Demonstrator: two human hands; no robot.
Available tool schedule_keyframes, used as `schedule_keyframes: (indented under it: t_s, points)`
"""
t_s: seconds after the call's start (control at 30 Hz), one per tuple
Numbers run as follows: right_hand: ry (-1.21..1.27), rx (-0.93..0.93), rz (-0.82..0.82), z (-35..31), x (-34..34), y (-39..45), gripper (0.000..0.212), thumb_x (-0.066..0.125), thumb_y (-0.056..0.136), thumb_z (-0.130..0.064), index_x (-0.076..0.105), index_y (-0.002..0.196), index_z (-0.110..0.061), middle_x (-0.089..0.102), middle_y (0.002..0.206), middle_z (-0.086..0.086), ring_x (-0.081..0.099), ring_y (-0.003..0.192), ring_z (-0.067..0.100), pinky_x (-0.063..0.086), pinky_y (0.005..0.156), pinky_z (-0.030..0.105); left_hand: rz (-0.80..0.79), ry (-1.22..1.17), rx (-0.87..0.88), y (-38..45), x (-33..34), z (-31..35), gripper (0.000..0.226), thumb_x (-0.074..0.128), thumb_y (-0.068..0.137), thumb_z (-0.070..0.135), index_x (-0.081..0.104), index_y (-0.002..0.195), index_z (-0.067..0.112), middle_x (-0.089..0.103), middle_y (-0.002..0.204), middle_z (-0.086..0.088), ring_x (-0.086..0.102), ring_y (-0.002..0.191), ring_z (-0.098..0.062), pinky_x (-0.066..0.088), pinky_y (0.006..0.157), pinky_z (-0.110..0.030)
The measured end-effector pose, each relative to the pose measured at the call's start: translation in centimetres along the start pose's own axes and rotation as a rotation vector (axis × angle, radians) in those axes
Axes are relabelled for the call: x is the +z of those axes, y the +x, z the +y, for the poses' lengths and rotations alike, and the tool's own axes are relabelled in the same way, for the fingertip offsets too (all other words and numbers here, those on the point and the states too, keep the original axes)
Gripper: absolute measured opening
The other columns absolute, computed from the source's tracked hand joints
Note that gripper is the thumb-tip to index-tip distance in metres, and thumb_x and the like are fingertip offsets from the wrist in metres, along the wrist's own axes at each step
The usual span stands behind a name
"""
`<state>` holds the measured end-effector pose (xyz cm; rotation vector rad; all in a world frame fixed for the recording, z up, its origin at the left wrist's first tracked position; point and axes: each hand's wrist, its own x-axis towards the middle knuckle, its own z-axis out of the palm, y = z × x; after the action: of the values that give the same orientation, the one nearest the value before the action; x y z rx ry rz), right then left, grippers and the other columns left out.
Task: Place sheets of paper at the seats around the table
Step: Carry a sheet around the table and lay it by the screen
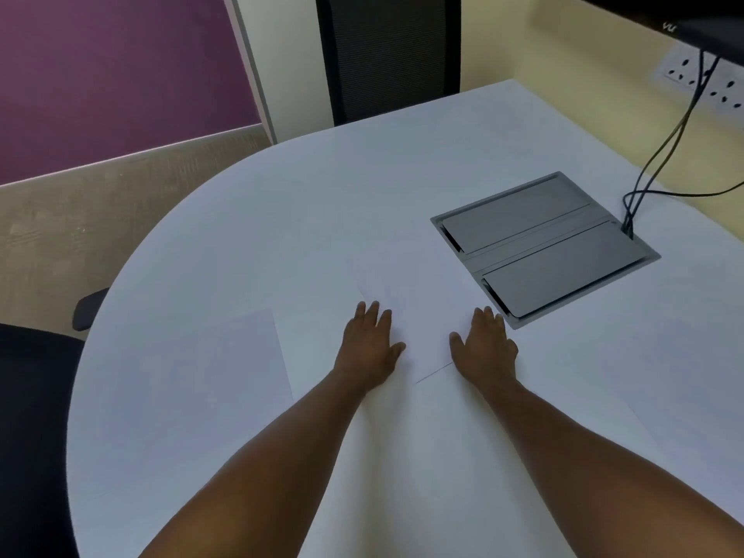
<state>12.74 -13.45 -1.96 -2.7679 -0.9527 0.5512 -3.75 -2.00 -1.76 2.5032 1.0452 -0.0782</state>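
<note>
A white sheet of paper (414, 300) lies flat near the middle of the white table (282, 219). My left hand (368, 346) rests palm down on the sheet's left edge, fingers spread. My right hand (485, 344) rests palm down at its right edge, fingers apart. Neither hand grips anything. A second sheet (213, 376) lies flat on the table to the left, in front of the dark chair (32, 396). A faint third sheet seems to lie close to me between my forearms, its edges hard to tell.
A grey metal cable box (543, 247) with two closed lids is set into the table right of the hands. Black cables (660, 155) run from it up to wall sockets (700, 80). A second dark chair back (390, 54) stands at the far side.
</note>
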Motion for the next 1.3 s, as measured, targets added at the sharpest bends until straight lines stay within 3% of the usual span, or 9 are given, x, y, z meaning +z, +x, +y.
schedule_keyframes:
  t_s: [0.4, 0.6, 0.7, 0.8, 0.93, 1.0, 1.07, 1.2, 1.3]
  points:
    - [-0.006, 0.025, -0.09, 2.4, 0.2, 3.0, 0.074, 0.04, 0.099, -0.04, 0.008, 0.154, -0.002, 0.004, 0.165, 0.015, 0.0, 0.152, 0.031, 0.017, 0.118, 0.055, -0.096, 0.002, -0.159, 1.2, 3.7, 1.8, 0.086, 0.051, 0.09, 0.058, 0.018, 0.153, 0.009, 0.004, 0.165, -0.013, 0.001, 0.151, -0.035, 0.019, 0.12, -0.048]
    - [0.104, -0.057, -0.001, 2.8, 0.8, 2.9, 0.065, 0.044, 0.098, -0.038, 0.025, 0.151, -0.006, 0.03, 0.157, 0.018, 0.019, 0.148, 0.035, 0.025, 0.115, 0.054, -0.081, 0.041, -0.161, 1.1, 4.0, 2.0, 0.086, 0.053, 0.09, 0.055, 0.016, 0.154, 0.01, 0.003, 0.165, -0.012, 0.002, 0.151, -0.035, 0.019, 0.12, -0.047]
    - [0.376, -0.057, 0.047, 2.6, -0.2, 2.9, 0.063, 0.051, 0.097, -0.039, 0.032, 0.149, -0.009, 0.051, 0.142, 0.019, 0.044, 0.134, 0.035, 0.038, 0.107, 0.045, -0.096, 0.036, -0.167, 1.0, 3.9, 2.0, 0.085, 0.052, 0.091, 0.053, 0.015, 0.154, 0.01, 0.002, 0.166, -0.011, 0.001, 0.152, -0.034, 0.018, 0.121, -0.047]
    - [0.689, 0.048, 0.018, 2.4, -1.6, 3.3, 0.06, 0.055, 0.096, -0.039, 0.038, 0.146, -0.012, 0.066, 0.105, 0.003, 0.058, 0.104, 0.023, 0.045, 0.09, 0.033, -0.111, 0.039, -0.163, 0.6, 3.8, 1.8, 0.084, 0.052, 0.091, 0.052, 0.015, 0.154, 0.011, 0.002, 0.166, -0.01, 0.0, 0.152, -0.032, 0.018, 0.121, -0.047]
    - [1.124, 0.317, -0.179, 3.2, -2.0, 4.5, 0.06, 0.062, 0.086, -0.054, 0.058, 0.13, -0.014, 0.065, 0.117, 0.007, 0.066, 0.098, 0.023, 0.059, 0.071, 0.034, -0.121, 0.052, -0.157, -0.2, 3.7, 1.5, 0.076, 0.05, 0.093, 0.046, 0.018, 0.153, 0.011, 0.004, 0.165, -0.01, 0.003, 0.152, -0.032, 0.022, 0.119, -0.046]
    - [1.12, 0.332, -0.236, 3.5, -2.2, 4.0, 0.048, 0.067, 0.086, -0.047, 0.064, 0.115, -0.008, 0.069, 0.101, 0.01, 0.066, 0.079, 0.024, 0.058, 0.066, 0.035, -0.126, 0.061, -0.157, -0.7, 3.6, 1.4, 0.073, 0.05, 0.094, 0.043, 0.02, 0.152, 0.01, 0.005, 0.165, -0.011, 0.005, 0.151, -0.032, 0.025, 0.117, -0.046]
    - [1.012, 0.291, -0.247, 3.7, -2.4, 3.3, 0.023, 0.065, 0.091, -0.028, 0.063, 0.102, -0.007, 0.067, 0.087, 0.008, 0.062, 0.062, 0.024, 0.058, 0.073, 0.045, -0.14, 0.047, -0.171, -1.3, 3.5, 1.2, 0.071, 0.048, 0.095, 0.04, 0.019, 0.152, 0.01, 0.006, 0.165, -0.012, 0.004, 0.151, -0.033, 0.026, 0.117, -0.047]
    - [0.796, 0.245, -0.172, 3.8, -2.3, 1.9, 0.018, 0.053, 0.088, -0.009, 0.069, 0.094, -0.004, 0.068, 0.092, 0.006, 0.065, 0.047, 0.022, 0.062, 0.068, 0.047, -0.126, 0.035, -0.194, -2.7, 2.7, 0.7, 0.067, 0.042, 0.099, 0.036, 0.015, 0.153, 0.009, 0.006, 0.165, -0.012, 0.001, 0.152, -0.034, 0.026, 0.118, -0.047]
    - [0.785, 0.217, -0.143, 3.1, -2.9, 0.6, 0.025, 0.054, 0.09, -0.011, 0.071, 0.107, -0.011, 0.069, 0.107, 0.004, 0.068, 0.048, 0.021, 0.062, 0.056, 0.034, -0.12, -0.008, -0.243, -3.9, 1.4, 0.1, 0.062, 0.038, 0.101, 0.031, 0.015, 0.154, 0.009, 0.006, 0.165, -0.013, 0.001, 0.152, -0.034, 0.029, 0.116, -0.048]
